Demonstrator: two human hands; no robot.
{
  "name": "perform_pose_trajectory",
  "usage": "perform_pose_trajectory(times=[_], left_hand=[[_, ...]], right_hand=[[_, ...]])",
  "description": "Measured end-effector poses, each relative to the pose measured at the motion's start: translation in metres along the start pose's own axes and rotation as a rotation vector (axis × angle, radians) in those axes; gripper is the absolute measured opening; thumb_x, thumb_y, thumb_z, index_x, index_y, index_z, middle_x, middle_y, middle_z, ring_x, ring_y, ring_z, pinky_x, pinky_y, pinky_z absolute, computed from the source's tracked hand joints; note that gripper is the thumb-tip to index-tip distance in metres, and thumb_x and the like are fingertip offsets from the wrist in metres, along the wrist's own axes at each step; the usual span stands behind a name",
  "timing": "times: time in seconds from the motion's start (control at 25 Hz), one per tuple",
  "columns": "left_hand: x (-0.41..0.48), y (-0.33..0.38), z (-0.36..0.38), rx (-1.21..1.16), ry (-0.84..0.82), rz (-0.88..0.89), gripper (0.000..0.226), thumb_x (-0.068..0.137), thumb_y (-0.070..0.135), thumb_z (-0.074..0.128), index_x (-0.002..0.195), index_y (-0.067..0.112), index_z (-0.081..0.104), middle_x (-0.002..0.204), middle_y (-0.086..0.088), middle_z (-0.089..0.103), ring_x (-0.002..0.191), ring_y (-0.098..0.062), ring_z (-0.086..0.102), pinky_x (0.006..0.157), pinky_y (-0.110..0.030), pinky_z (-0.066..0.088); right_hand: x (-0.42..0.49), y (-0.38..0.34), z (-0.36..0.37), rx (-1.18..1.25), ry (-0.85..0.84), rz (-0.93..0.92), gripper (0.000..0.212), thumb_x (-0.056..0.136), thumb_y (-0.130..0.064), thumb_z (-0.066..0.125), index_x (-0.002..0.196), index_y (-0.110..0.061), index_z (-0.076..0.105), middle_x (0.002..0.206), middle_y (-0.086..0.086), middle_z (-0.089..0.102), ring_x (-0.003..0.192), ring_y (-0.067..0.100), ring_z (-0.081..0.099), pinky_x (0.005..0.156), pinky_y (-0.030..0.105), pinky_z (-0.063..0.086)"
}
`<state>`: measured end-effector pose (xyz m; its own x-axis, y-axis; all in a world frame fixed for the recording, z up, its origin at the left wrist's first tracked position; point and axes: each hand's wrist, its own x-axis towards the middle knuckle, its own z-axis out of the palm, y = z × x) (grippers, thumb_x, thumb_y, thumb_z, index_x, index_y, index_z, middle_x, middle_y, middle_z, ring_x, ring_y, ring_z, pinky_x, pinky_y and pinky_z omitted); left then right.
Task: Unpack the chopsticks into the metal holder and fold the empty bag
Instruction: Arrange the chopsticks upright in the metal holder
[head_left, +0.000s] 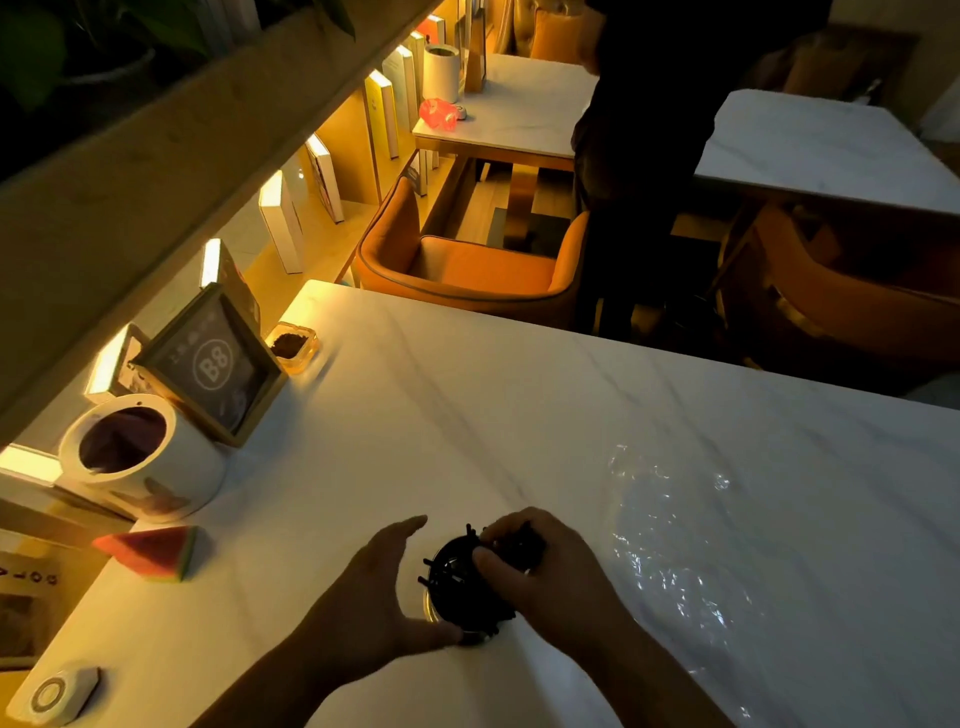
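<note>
A round metal holder (441, 613) stands on the white marble table (467, 415) near its front edge, filled with several black chopsticks (457, 577) whose ends stick up. My left hand (384, 587) cups the holder's left side, thumb against its base, fingers spread. My right hand (540, 561) curls over the top right of the bundle and grips the chopstick ends. A clear, crinkled plastic bag (675, 545) lies flat on the table to the right of my hands, glinting in the light.
At the table's left edge sit a white cylindrical pot (145, 462), a framed "B8" sign (218, 364), an ashtray (293, 345), a watermelon-slice ornament (156, 551) and a small white device (52, 693). An orange chair (467, 265) and a standing person (649, 130) are beyond the far edge.
</note>
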<state>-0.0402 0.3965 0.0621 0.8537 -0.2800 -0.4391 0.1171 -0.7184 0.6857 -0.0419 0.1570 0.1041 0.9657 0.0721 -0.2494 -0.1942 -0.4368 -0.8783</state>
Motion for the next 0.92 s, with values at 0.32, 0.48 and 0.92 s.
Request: perform_pose_trajectory(times=[0.32, 0.48, 0.92], left_hand=[[0.023, 0.003, 0.038, 0.045, 0.058, 0.081, 0.145, 0.034, 0.092, 0.078, 0.149, 0.065, -0.007, 0.161, 0.021, 0.027, 0.140, -0.008, 0.036, 0.112, -0.031, 0.038], [0.034, 0.010, 0.052, 0.095, 0.109, 0.188, 0.147, 0.041, 0.098, 0.069, 0.156, 0.054, -0.011, 0.162, 0.024, 0.031, 0.150, -0.004, 0.026, 0.126, -0.038, 0.003], [0.049, 0.024, 0.071, 0.090, 0.314, 0.266, 0.088, 0.073, 0.066, 0.068, 0.151, 0.041, 0.036, 0.142, 0.017, 0.060, 0.137, -0.004, 0.048, 0.128, -0.042, 0.008]], right_hand=[[-0.004, 0.033, 0.018, 0.210, 0.118, 0.150, 0.038, 0.098, -0.062, 0.051, 0.132, -0.046, 0.056, 0.135, -0.022, 0.062, 0.121, -0.009, 0.057, 0.105, 0.022, 0.050], [-0.003, 0.035, 0.036, 0.477, 0.102, 0.293, 0.041, 0.098, -0.058, 0.044, 0.131, -0.040, 0.062, 0.135, -0.018, 0.066, 0.126, -0.002, 0.060, 0.109, 0.026, 0.047], [0.012, 0.035, 0.038, 0.588, 0.258, 0.412, 0.018, 0.108, -0.014, 0.050, 0.112, -0.020, 0.066, 0.108, 0.007, 0.077, 0.103, 0.023, 0.076, 0.093, 0.042, 0.063]])
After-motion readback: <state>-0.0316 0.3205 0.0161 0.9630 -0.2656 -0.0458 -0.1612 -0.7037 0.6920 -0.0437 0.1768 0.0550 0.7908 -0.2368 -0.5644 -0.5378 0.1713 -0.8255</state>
